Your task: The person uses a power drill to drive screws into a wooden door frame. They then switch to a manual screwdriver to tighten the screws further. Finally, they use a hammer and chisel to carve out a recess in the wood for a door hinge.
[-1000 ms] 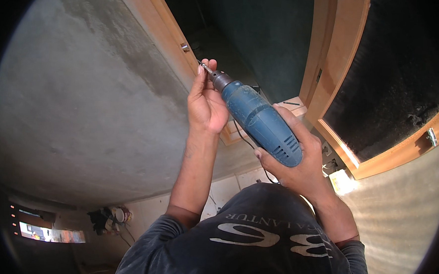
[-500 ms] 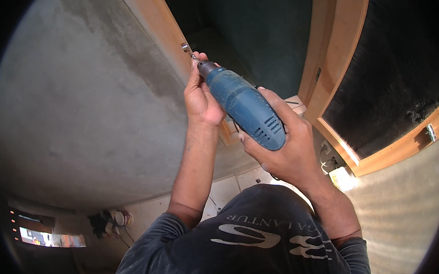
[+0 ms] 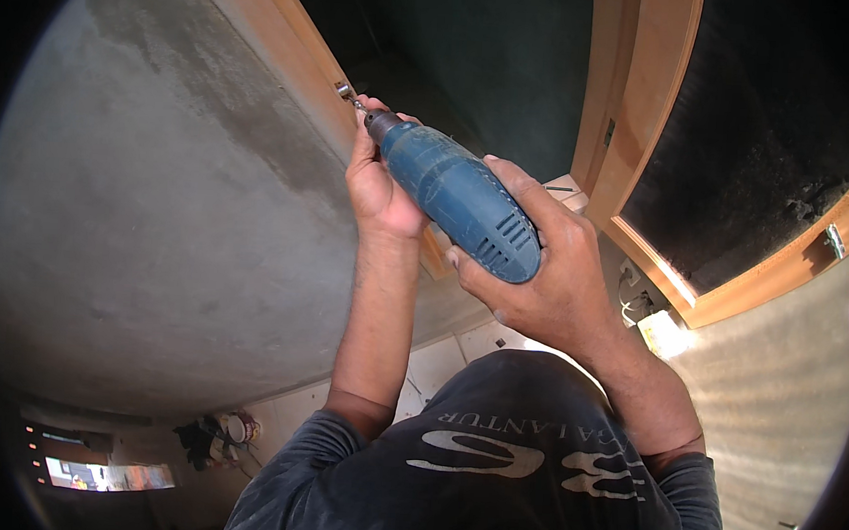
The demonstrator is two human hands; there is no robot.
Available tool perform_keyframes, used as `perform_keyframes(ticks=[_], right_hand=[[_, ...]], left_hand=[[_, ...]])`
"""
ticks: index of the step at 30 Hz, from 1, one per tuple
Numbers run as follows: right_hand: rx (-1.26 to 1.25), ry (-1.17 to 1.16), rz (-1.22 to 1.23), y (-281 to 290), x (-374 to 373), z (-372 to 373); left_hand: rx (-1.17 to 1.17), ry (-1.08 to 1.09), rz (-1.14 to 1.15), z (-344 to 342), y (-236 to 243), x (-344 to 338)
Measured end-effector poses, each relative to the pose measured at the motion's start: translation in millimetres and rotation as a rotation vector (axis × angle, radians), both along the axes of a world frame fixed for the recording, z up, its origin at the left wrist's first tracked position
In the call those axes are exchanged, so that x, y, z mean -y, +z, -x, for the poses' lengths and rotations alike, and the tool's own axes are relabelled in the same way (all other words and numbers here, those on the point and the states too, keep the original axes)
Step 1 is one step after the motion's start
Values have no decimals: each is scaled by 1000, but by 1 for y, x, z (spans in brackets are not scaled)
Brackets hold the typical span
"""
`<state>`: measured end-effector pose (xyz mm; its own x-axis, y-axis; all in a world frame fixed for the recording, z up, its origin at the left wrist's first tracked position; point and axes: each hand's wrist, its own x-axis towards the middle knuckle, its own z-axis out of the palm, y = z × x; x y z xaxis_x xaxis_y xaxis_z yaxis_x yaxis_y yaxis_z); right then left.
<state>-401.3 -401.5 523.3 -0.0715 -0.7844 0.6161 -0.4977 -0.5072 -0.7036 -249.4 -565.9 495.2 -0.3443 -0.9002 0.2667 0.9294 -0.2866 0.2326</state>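
Observation:
A blue power drill [image 3: 452, 190] with a dark chuck [image 3: 381, 123] points up and left at a wooden frame [image 3: 302, 38]. Its bit end meets, or nearly meets, a small shiny metal fitting [image 3: 344, 90] on the frame's edge; I cannot tell whether they touch. My right hand [image 3: 564, 263] is closed round the rear of the drill, its trigger hidden beneath the body. Under the front of the drill, my left hand [image 3: 382, 194] is closed, with fingers around the chuck and bit. Part of its grip is hidden by the drill.
A grey plastered wall [image 3: 157, 232] fills the left side. To the right stands a wood-framed door or window leaf [image 3: 660, 268] with a dark panel and a metal latch [image 3: 834, 240]. A bucket [image 3: 241, 428] and clutter sit at the lower left, by pale floor tiles [image 3: 434, 366].
The drill and both hands appear slightly farther up and left in the picture, as does the frame with its fitting. My grip looks the same.

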Motion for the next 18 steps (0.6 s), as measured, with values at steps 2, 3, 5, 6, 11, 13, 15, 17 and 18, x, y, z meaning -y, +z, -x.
perform_keyframes(ticks=[2,3,5,6,11,13,15,17,18], right_hand=[[-6,2,-7,-1,1,0],[-10,-1,-11,-1,1,0],[-16,-2,-20,0,1,1],[-19,-1,-24,0,1,1],[-23,-6,-11,1,3,2],[-23,-2,-18,4,3,3],[-26,-2,-37,8,3,4],[26,1,-42,9,2,4],[54,7,-47,9,4,3]], left_hand=[[2,12,-7,0,1,-1],[3,12,-10,1,1,-2],[-1,9,-11,2,2,-2],[-6,7,-8,2,2,-2],[-17,-12,-10,2,0,2],[-28,-29,-25,1,-1,3],[-50,-35,-20,1,-1,3],[-57,-54,-7,2,-2,3],[-51,-64,0,0,-4,3]])
